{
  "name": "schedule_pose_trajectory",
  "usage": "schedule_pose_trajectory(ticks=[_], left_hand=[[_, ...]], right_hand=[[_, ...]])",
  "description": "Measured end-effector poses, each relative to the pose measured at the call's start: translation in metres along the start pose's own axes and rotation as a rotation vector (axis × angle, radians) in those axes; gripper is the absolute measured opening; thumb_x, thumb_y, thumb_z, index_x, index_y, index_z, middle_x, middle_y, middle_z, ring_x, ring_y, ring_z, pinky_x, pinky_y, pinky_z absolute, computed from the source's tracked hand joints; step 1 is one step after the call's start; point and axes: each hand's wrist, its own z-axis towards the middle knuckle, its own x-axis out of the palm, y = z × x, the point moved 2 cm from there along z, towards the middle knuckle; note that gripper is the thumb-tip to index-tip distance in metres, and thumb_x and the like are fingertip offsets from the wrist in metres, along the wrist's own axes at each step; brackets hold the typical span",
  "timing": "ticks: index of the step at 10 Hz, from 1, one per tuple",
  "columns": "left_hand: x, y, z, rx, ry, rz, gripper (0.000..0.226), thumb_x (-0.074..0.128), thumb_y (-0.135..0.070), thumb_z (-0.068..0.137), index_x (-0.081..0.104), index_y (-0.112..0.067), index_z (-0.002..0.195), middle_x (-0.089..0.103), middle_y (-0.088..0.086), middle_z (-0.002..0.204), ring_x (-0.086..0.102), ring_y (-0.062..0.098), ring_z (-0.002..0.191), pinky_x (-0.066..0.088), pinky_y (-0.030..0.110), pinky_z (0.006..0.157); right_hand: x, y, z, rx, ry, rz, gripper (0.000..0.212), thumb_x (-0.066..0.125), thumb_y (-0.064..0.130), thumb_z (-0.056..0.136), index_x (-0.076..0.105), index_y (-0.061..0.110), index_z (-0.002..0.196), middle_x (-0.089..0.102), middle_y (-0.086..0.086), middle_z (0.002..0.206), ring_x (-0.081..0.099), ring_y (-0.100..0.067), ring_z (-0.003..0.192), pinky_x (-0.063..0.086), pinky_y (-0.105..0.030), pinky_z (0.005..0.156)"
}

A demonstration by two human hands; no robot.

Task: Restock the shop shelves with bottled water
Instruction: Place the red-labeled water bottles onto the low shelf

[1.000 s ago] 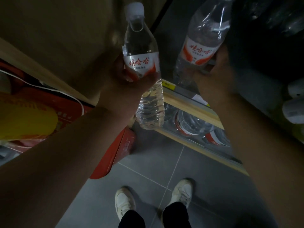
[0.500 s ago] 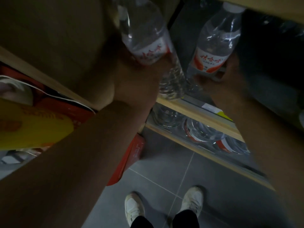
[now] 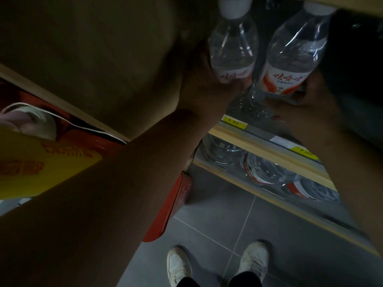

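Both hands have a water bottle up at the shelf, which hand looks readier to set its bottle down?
Probably the right hand: the base of the right bottle sits low by the shelf edge. The left hand grips the left bottle at its label, base too dim to judge.

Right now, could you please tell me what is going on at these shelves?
A person is restocking bottled water. The left grip holds one water bottle by its label, and the right grip holds a second water bottle beside it, both upright and level with the upper shelf. Whether they rest on it yet is unclear. More bottles lie on the shelf below.
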Motion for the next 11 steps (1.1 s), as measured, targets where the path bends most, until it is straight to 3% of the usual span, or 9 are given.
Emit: schedule_pose_trajectory(ticks=[2,3,4,5,6,8,9,10,11], left_hand=[[0.004,-0.002,-0.004,-0.194,0.17,0.027,0.065,0.081,-0.015,0.075,0.048,-0.002,0.13,0.062,0.006,0.123,0.06,0.012,0.11,0.051,0.012,0.081],[0.002,0.006,-0.01,-0.231,0.207,0.117,0.072,0.081,-0.025,0.075,0.046,-0.006,0.134,0.06,0.005,0.127,0.057,0.011,0.112,0.052,0.018,0.087],[0.005,0.021,-0.019,-0.26,0.196,0.28,0.065,0.08,-0.035,0.075,0.052,-0.01,0.129,0.065,0.006,0.125,0.062,0.019,0.113,0.055,0.04,0.091],[0.012,0.019,-0.018,-0.197,0.149,0.409,0.066,0.078,-0.036,0.077,0.05,-0.011,0.133,0.062,0.004,0.132,0.058,0.019,0.122,0.047,0.028,0.096],[0.016,0.019,-0.008,-0.168,0.159,0.479,0.065,0.074,-0.036,0.081,0.048,-0.011,0.135,0.058,0.005,0.136,0.053,0.018,0.127,0.038,0.017,0.094],[0.027,0.03,0.022,-0.161,0.18,0.426,0.069,0.075,-0.03,0.081,0.043,-0.007,0.139,0.05,0.01,0.144,0.045,0.024,0.136,0.039,0.035,0.109],[0.032,0.036,0.032,-0.18,0.192,0.391,0.07,0.075,-0.026,0.081,0.042,-0.009,0.14,0.049,0.008,0.145,0.043,0.024,0.137,0.038,0.037,0.111],[0.039,0.038,0.045,-0.178,0.203,0.348,0.07,0.074,-0.023,0.082,0.04,-0.012,0.142,0.047,0.004,0.147,0.039,0.02,0.139,0.034,0.033,0.113],[0.044,0.042,0.057,-0.197,0.201,0.273,0.065,0.073,-0.02,0.083,0.043,-0.014,0.141,0.049,0.001,0.145,0.042,0.017,0.137,0.034,0.031,0.112]], right_hand=[[0.004,-0.002,-0.005,0.015,-0.027,0.057,0.048,0.079,0.029,0.074,0.054,0.043,0.112,0.062,0.016,0.122,0.058,-0.005,0.117,0.053,-0.047,0.095],[0.005,-0.006,-0.006,0.03,-0.028,0.07,0.05,0.078,0.032,0.076,0.055,0.037,0.12,0.062,0.017,0.124,0.058,-0.004,0.118,0.053,-0.043,0.096],[0.009,-0.013,-0.007,0.026,-0.034,0.025,0.051,0.074,0.026,0.084,0.053,0.024,0.13,0.061,0.016,0.127,0.057,0.0,0.117,0.053,-0.031,0.096],[0.016,-0.021,-0.006,-0.001,-0.146,0.014,0.053,0.076,0.024,0.081,0.055,0.019,0.128,0.063,0.014,0.123,0.058,0.01,0.109,0.051,-0.012,0.087],[0.02,-0.023,-0.003,-0.011,-0.246,0.014,0.059,0.08,0.026,0.076,0.053,0.019,0.128,0.061,0.012,0.124,0.059,0.013,0.102,0.05,-0.007,0.077],[0.021,-0.03,0.026,-0.027,-0.336,0.05,0.057,0.078,0.026,0.076,0.051,0.015,0.125,0.06,0.002,0.119,0.062,-0.01,0.106,0.052,-0.011,0.074],[0.021,-0.03,0.036,-0.037,-0.344,0.187,0.05,0.073,0.015,0.082,0.049,0.007,0.126,0.06,-0.005,0.118,0.062,-0.003,0.099,0.05,-0.01,0.073],[0.023,-0.03,0.048,-0.068,-0.427,-0.033,0.048,0.075,0.011,0.081,0.054,0.002,0.124,0.051,0.013,0.097,0.055,0.006,0.075,0.039,0.002,0.068],[0.022,-0.033,0.06,-0.085,-0.426,-0.005,0.057,0.077,0.016,0.08,0.051,0.009,0.131,0.053,0.021,0.105,0.052,0.009,0.088,0.039,0.002,0.072]])
